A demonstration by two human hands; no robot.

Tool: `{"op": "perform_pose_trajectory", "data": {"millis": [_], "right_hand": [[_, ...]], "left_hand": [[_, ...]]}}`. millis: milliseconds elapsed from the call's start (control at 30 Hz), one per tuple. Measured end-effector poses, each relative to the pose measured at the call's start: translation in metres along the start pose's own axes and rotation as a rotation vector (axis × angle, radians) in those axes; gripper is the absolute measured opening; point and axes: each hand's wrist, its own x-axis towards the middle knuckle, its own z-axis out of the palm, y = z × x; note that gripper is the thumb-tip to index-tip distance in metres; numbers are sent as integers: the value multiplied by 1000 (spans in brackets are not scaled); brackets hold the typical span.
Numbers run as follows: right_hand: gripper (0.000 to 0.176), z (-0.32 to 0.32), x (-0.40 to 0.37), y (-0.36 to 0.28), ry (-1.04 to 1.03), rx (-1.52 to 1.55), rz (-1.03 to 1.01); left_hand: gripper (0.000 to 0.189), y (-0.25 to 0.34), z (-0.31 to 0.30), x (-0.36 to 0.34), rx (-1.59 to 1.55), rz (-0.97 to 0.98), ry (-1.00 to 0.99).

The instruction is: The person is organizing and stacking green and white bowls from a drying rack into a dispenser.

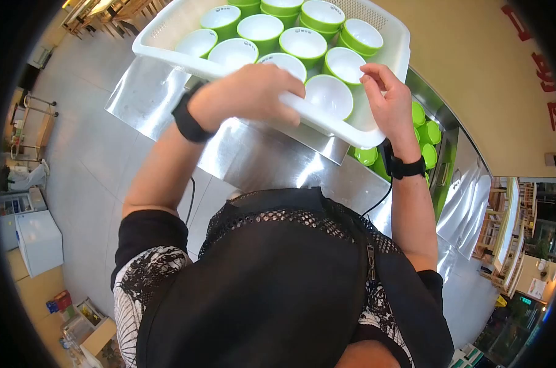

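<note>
A white plastic basket [327, 122] holds several bowls, white inside and green outside, some stacked. My left hand [253, 92] is closed around the near rim, with the rim between its fingers and thumb; it is slightly blurred. At the basket's right end, my right hand [388, 101] has its thumb and index finger curled together at the edge of a green-and-white bowl [345, 64]. Part of that grip is hard to make out. Another bowl [329, 97] sits between my hands, close to the near rim.
Beneath the basket is a shiny steel counter [259, 156]. More green bowls [428, 138] lie in a steel recess to the right. A wall with red characters [544, 80] rises beyond it. On the left are tiled floor [88, 141], a cart [36, 122] and a white chest [39, 242].
</note>
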Motion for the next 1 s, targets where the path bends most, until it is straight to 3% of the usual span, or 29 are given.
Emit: {"op": "perform_pose_trajectory", "data": {"millis": [33,100,233,333,467,533,633,767,1000], "right_hand": [[19,0,0,1,-2,-1,4],[19,0,-1,1,-6,17,20],[19,2,-1,4,9,37,15],[18,2,-2,4,13,64,30],[18,1,-2,2,18,51,11],[19,2,-2,3,15,30,18],[19,1,-3,1,24,41,14],[20,-2,-3,-7,10,72,54],[19,-2,-4,-8,31,54,45]], "left_hand": [[38,-2,-17,4,-198,-28,-57],[38,-12,-37,20,-222,-32,51],[37,4,-56,46,-22,-84,226],[43,13,-47,72,-54,3,-58],[52,13,-11,104,70,114,-169],[60,21,5,112,208,142,-341],[65,30,18,113,374,218,-448],[77,30,32,118,396,245,-482],[82,20,40,127,264,175,-573]]}}
